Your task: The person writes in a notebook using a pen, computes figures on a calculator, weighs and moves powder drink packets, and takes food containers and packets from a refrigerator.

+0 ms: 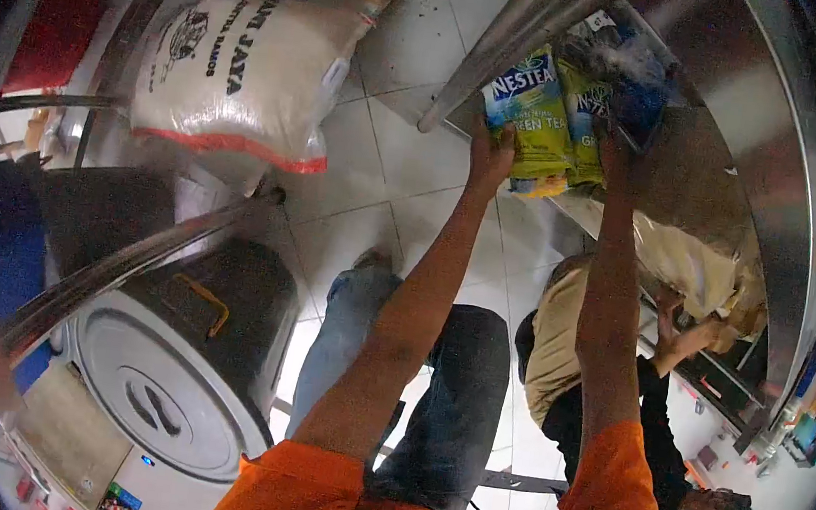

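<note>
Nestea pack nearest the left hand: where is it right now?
That Nestea pack is in the head view's upper part, right of centre, with the left hand at its left edge and a second Nestea pack just to its right.

Bright orange short-sleeved shirt (330,498), plain where visible; blue trousers (457,402), seemingly denim.

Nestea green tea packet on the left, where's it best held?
Probably low on its left edge, coming from the near side, thumb over the front, much as the left hand has it. The Nestea green tea packet looks soft, its lower end faces the wearer, and a second green packet crowds its right side.
</note>
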{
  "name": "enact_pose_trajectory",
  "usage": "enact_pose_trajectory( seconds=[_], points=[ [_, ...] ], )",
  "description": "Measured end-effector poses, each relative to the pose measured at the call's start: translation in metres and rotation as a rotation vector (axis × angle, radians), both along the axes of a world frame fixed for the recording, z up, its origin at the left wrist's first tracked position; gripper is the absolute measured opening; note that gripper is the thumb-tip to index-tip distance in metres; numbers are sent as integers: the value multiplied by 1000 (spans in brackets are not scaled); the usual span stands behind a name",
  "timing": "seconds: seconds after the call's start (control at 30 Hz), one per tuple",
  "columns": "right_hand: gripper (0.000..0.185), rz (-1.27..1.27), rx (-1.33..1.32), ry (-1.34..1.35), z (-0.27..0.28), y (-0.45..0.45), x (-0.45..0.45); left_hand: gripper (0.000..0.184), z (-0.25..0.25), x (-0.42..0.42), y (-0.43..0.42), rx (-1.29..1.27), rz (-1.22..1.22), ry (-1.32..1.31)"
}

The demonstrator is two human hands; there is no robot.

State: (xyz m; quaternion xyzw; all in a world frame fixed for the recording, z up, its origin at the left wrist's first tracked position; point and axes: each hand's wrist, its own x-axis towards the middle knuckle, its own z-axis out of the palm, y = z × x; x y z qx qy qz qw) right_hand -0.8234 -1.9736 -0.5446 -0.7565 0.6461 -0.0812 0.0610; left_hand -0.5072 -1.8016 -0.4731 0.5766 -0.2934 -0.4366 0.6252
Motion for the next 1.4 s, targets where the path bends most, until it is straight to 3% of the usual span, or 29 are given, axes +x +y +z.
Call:
enact_pose_trajectory(
  seconds=[0.1, 0.2, 0.27, 0.3, 0.4, 0.43, 0.47, 0.5, 0.53, 0.57, 0.6, 0.63, 0.7, 0.73, 0.77, 0.8, 0.83, 0.87, 0.9, 0.93, 0.97, 1.0, 1.13, 1.2, 1.23, 1.27, 1.3, 1.33, 1.4],
  points=[
    [49, -113, -94, -50, 42, 11, 26, 66, -39, -5, -24, 226, -84, -227],
    [49, -302, -300, -158, 112, 75, 79, 76, 5, 14, -10, 385, -192, -264],
    [50, -384, -388, -204, 159, 157, 109, 82, 17, 27, 35, 186, -195, -88],
    [50, -398, -368, -191, 177, 207, 118, 84, -10, 28, 74, 132, -198, -123],
    [38, -373, -231, -62, 166, 382, 123, 80, 80, 71, 202, 473, -466, -417],
    [38, -406, -46, -222, 200, 440, 130, 74, 117, 85, 250, 524, -569, -584],
    [39, -462, 133, -364, 237, 497, 139, 69, 94, 115, 303, 464, -912, -820],
    [34, -605, 432, -409, 314, 543, 155, 66, 153, 127, 340, 494, -874, -698],
    [29, -518, 202, -471, 339, 601, 158, 64, 214, 139, 377, 521, -828, -575],
    [27, -585, 337, -520, 360, 650, 150, 61, 275, 150, 414, 545, -777, -455],
    [28, -646, 475, -593, 376, 702, 146, 56, 277, 178, 454, 335, -870, -579],
    [29, -605, 450, -489, 383, 751, 141, 49, 366, 178, 461, 616, -851, -102],
    [31, -524, 432, -283, 384, 859, 137, 45, 386, 214, 505, 803, -779, -16],
    [31, -461, 428, -175, 381, 908, 125, 48, 384, 224, 506, 800, -867, -42],
    [28, -796, 386, -570, 401, 952, 129, 52, 376, 242, 519, 820, -926, -66],
    [27, -986, 362, -351, 418, 992, 143, 56, 371, 267, 545, 852, -954, -77],
    [25, -1046, 441, -212, 446, 1018, 153, 45, 375, 266, 552, 789, -960, -49],
    [25, -1167, 275, -315, 445, 1055, 169, 35, 384, 270, 546, 727, -951, -27],
    [30, -1308, 134, -718, 462, 1087, 194, 33, 347, 286, 548, 245, -1066, -573],
    [37, -1034, 31, -455, 432, 1146, 209, 33, 343, 286, 553, 173, -1087, -606],
    [36, -1128, 12, -613, 425, 1186, 236, 32, 341, 284, 556, 101, -1104, -640],
    [36, -1298, 169, -670, 468, 1191, 276, 33, 379, 269, 544, 431, -1055, -164],
    [37, -1428, 419, -593, 508, 1261, 389, 33, 442, 247, 534, 383, -1209, -244],
    [36, -1439, 326, -493, 490, 1312, 440, 31, 437, 238, 548, 384, -1303, -269],
    [32, -1564, 155, -642, 494, 1324, 466, 32, 438, 234, 558, 413, -1357, -256],
    [29, -1573, 200, -530, 481, 1352, 488, 32, 440, 235, 568, 444, -1394, -252],
    [27, -1806, 278, -706, 501, 1353, 499, 31, 434, 237, 581, 470, -1419, -280],
    [26, -1756, 231, -570, 495, 1372, 515, 30, 431, 236, 594, 503, -1415, -311],
    [28, -1850, 86, -612, 497, 1384, 537, 31, 433, 240, 616, 507, -1513, -415]
  ],
)
